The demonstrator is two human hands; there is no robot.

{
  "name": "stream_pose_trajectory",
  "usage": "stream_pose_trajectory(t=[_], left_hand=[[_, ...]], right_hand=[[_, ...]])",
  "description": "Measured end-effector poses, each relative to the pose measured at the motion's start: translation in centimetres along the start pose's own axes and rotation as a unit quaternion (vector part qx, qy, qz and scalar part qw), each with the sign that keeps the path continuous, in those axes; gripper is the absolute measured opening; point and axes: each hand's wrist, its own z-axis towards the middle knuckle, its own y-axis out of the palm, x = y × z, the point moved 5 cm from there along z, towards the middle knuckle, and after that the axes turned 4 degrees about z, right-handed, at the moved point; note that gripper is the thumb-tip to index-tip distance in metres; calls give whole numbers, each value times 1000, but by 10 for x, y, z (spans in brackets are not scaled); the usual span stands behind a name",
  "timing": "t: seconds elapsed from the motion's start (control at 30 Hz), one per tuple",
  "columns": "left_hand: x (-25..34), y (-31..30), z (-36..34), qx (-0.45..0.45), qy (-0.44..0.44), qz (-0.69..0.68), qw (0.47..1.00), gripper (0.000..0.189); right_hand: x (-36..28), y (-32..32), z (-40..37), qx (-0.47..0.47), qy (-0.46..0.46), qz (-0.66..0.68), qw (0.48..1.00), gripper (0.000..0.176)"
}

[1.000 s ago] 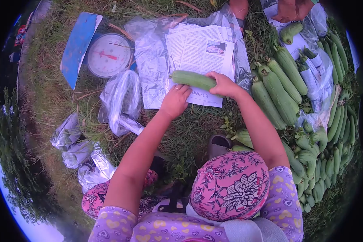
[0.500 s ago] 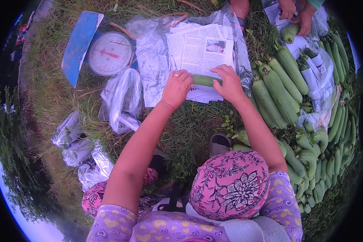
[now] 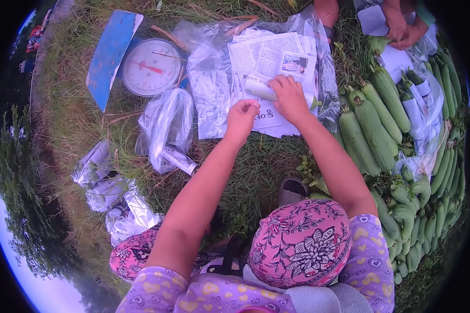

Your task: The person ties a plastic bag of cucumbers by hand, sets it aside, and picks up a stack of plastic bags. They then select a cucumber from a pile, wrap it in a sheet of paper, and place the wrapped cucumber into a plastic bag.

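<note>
- The long green gourd (image 3: 313, 103) lay bare across the papers 1 second ago. Now it is rolled almost wholly inside a printed newspaper sheet (image 3: 257, 86), and only a small green end shows to the right of the hand.
- It lies on the stack of loose printed newspaper pages (image 3: 277, 52), itself on crinkled clear plastic sheeting (image 3: 209, 88) spread over the grass.
- The right hand (image 3: 290, 98) has moved from gripping the gourd's end to lying palm down on the roll. Its fingers are stretched flat and pressing, not closed round anything.
- The left hand (image 3: 242, 119) has come off the gourd and sits just below the roll. Its fingers are curled with the tips pinched together at the sheet's near edge; whether they hold paper I cannot tell.
- Judged from this, the wrapping looks well along: the first turn is made, and the loose edge and ends are not yet tucked.
- A round white dial scale (image 3: 151, 67) stands well apart to the left, and 1 row of bare green gourds (image 3: 371, 125) lies to the right.
</note>
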Motion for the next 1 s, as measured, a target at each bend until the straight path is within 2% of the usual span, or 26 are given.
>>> stream_pose_trajectory(t=[0.07, 0.13, 0.17, 0.27, 0.33, 0.37, 0.47, 0.5, 0.53, 0.6, 0.63, 0.67, 0.7, 0.8, 0.83, 0.87, 1.0], left_hand=[[-5, 13, -6, -40, -83, -140, 986, 31], [-14, 23, -2, -69, -133, -261, 954, 37], [-14, 25, 0, -91, -120, -312, 938, 42], [-13, 14, -5, -75, -59, -350, 932, 41], [-11, 2, -18, -86, -50, -367, 925, 42], [-10, -4, -25, -89, -38, -370, 924, 44], [-12, -19, -39, -76, -19, -391, 917, 46], [-14, -23, -42, -54, -25, -405, 912, 45], [-13, -27, -47, -31, -29, -421, 906, 44], [-10, -31, -59, -40, -42, -447, 893, 44], [-7, -31, -63, -41, -37, -452, 890, 44], [-4, -32, -67, -43, -33, -457, 888, 43], [-6, -34, -70, -38, -46, -452, 890, 41], [-10, -47, -80, 16, -34, -417, 908, 40], [-9, -53, -81, 43, -18, -410, 911, 40], [-7, -59, -81, 72, 0, -403, 912, 40], [10, -91, -92, 194, 21, -409, 892, 38]], right_hand=[[0, 0, 7, -36, 16, 35, 999, 49], [-9, 1, 9, -11, 39, 118, 992, 47], [-16, 3, 4, -3, 63, 153, 986, 47], [-39, 9, -11, -15, 125, 263, 957, 49], [-53, 14, -22, -31, 181, 336, 924, 51], [-58, 18, -27, -59, 188, 373, 907, 55], [-66, 16, -32, -81, 194, 460, 862, 51], [-67, -3, -27, 6, 85, 331, 940, 41], [-60, -9, -25, 46, 82, 282, 955, 39], [-54, -26, -16, 126, 73, 182, 972, 35], [-53, -19, -14, 40, 139, 298, 943, 32], [-54, -13, -17, -49, 205, 405, 890, 30], [-62, -6, -23, -136, 267, 499, 813, 27], [-90, -4, -23, -158, 246, 421, 859, 19], [-106, -6, -19, -130, 140, 314, 930, 15], [-122, -3, -19, -138, 101, 233, 957, 18], [-182, -5, -16, -95, -78, 177, 977, 40]])
